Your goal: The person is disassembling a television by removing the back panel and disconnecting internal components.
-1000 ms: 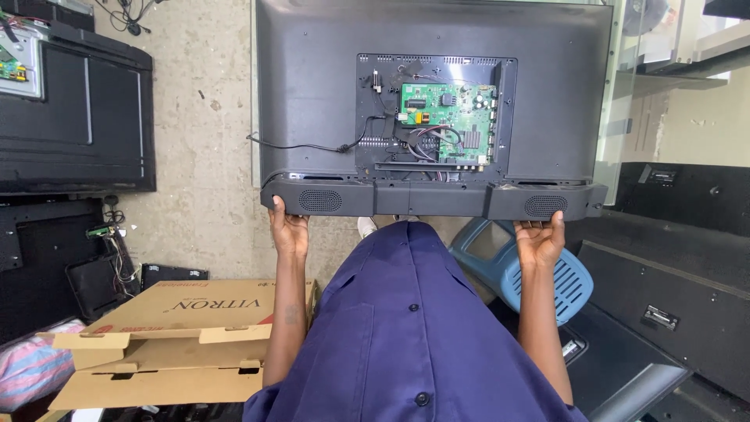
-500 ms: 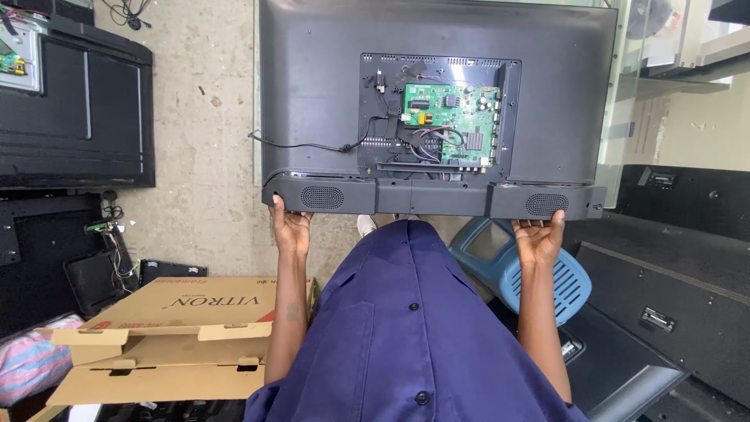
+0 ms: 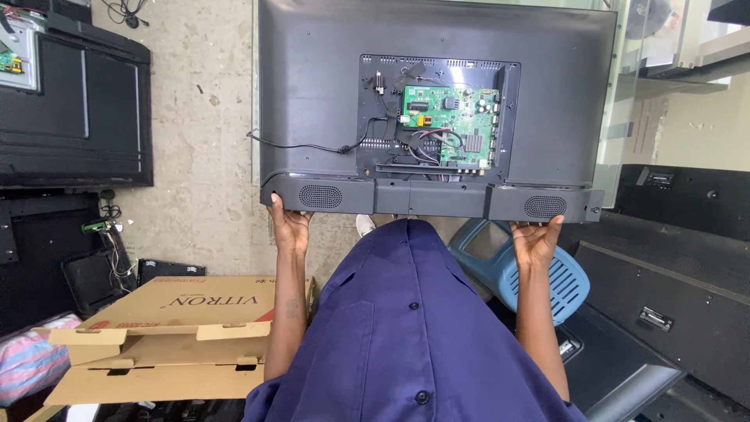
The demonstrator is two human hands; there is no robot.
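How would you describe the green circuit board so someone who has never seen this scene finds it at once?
Start at the big dark television held back-side up, its near edge in the left hand and right hand. Right of its middle a rectangular opening shows the green circuit board. It is the only bright green thing on that grey back.

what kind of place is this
Probably a television repair workshop: a flat-screen television held by its lower edge has its back open on a green circuit board, more dark sets lie around, and a cardboard carton sits on the floor.
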